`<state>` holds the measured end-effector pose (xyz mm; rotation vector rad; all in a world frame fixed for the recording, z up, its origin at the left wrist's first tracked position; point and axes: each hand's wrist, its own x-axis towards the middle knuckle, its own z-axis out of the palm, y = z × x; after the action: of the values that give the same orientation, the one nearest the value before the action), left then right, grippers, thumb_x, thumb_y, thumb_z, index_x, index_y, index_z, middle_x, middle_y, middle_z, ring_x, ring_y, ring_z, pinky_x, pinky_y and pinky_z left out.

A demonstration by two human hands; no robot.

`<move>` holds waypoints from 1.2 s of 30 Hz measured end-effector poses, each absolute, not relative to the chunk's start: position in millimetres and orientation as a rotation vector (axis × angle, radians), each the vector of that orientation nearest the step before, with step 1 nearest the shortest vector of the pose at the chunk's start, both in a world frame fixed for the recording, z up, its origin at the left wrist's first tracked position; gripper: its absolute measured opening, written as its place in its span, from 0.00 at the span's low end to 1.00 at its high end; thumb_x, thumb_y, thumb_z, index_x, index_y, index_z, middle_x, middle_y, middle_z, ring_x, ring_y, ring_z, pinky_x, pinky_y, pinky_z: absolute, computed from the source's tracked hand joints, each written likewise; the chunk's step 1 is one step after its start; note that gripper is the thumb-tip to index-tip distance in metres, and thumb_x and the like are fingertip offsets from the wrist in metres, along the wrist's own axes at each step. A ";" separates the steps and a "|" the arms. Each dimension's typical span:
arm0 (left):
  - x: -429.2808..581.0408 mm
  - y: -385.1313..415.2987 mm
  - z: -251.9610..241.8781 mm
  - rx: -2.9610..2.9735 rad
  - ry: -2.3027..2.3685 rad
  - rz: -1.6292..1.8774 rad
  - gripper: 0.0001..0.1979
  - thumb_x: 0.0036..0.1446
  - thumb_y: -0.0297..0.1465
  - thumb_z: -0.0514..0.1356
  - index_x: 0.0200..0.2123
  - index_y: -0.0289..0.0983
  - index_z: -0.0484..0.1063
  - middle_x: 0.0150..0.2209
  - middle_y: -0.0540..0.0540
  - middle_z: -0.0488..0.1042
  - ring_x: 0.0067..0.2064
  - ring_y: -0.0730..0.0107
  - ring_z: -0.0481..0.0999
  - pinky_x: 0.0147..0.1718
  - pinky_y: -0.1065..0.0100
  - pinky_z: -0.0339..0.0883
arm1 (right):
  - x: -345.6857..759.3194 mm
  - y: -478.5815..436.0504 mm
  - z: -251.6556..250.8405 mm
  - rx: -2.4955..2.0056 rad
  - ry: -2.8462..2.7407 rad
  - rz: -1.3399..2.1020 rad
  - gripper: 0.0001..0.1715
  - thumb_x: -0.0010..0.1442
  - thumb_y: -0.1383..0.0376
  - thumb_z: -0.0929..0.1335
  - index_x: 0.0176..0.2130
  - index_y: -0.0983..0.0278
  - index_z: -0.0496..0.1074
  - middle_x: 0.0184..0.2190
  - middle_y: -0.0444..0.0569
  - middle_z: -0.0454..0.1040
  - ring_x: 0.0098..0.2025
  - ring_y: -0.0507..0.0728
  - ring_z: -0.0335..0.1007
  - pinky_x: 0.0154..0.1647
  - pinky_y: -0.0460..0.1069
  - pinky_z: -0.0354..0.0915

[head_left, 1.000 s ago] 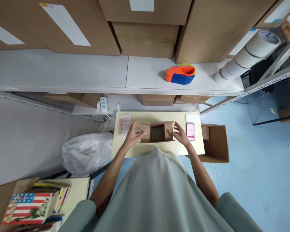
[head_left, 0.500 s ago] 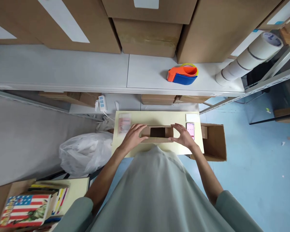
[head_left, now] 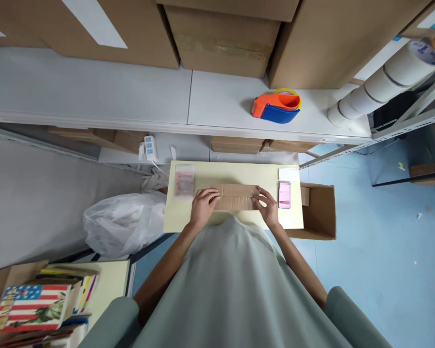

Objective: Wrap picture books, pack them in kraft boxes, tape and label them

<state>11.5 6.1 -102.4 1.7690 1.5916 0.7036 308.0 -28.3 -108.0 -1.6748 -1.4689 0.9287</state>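
Note:
A small brown cardboard box (head_left: 236,197) lies on the pale yellow table (head_left: 261,171), its top covered by flaps that meet along a lengthwise seam. My left hand (head_left: 205,205) grips the box's left end, fingers bent over the edge. At the right end, my right hand (head_left: 267,205) pinches the flap edges between thumb and fingers. To the right of that hand lies a phone (head_left: 284,195) with a lit pink screen, below a white card (head_left: 288,174). Beyond my left hand is a clear packet (head_left: 184,181) with pinkish contents.
Above the table runs a grey shelf (head_left: 123,92) with large cartons (head_left: 224,46), an orange and blue tape dispenser (head_left: 276,106) and stacked white rolls (head_left: 384,82). An open carton (head_left: 321,212) stands right, a plastic bag (head_left: 125,222) left, books (head_left: 36,307) lower left.
The box's dark opening is now covered by its flaps. Both hands have shifted from the rim to curl over the ends, fingers drawn in. The whole view has shifted slightly.

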 end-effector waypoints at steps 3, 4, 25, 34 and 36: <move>18.0 8.6 -99.0 1.711 1.621 0.721 0.12 0.72 0.37 0.61 0.48 0.48 0.86 0.54 0.44 0.84 0.58 0.47 0.77 0.64 0.43 0.71 | 307.3 -23.4 -106.3 -1.670 -1.377 0.977 0.21 0.69 0.43 0.73 0.44 0.53 0.87 0.66 0.52 0.78 0.63 0.69 0.78 0.67 0.69 0.75; 19.6 9.3 -98.3 1.700 1.628 0.721 0.12 0.72 0.36 0.61 0.49 0.47 0.86 0.55 0.44 0.84 0.59 0.47 0.76 0.65 0.43 0.71 | 306.8 -21.9 -106.3 -1.662 -1.367 0.989 0.21 0.69 0.43 0.73 0.44 0.53 0.87 0.66 0.53 0.77 0.62 0.68 0.78 0.65 0.68 0.76; 51.4 0.4 -103.7 1.711 1.837 0.686 0.14 0.59 0.38 0.76 0.44 0.43 0.79 0.52 0.37 0.76 0.59 0.42 0.72 0.63 0.43 0.66 | 255.7 -23.9 -121.4 -1.995 -1.611 0.629 0.29 0.69 0.40 0.71 0.54 0.60 0.72 0.66 0.67 0.62 0.65 0.75 0.66 0.65 0.72 0.71; -0.9 15.8 -135.4 1.118 1.456 0.886 0.26 0.56 0.56 0.71 0.43 0.40 0.83 0.48 0.39 0.85 0.54 0.49 0.83 0.61 0.46 0.74 | 294.7 -30.3 -126.2 -1.680 -1.414 0.868 0.21 0.73 0.46 0.68 0.44 0.58 0.81 0.62 0.59 0.70 0.52 0.64 0.77 0.51 0.61 0.78; -4.1 16.8 -137.5 1.022 1.419 0.877 0.29 0.52 0.57 0.73 0.43 0.39 0.83 0.50 0.37 0.86 0.54 0.48 0.84 0.61 0.46 0.75 | 292.7 -31.0 -125.6 -1.658 -1.386 0.859 0.21 0.75 0.48 0.67 0.44 0.58 0.82 0.62 0.58 0.71 0.52 0.64 0.77 0.53 0.62 0.78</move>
<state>-4.1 16.8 -137.5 1.0223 1.4186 0.8766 292.7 -31.0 -125.6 -1.6584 -1.3860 0.8594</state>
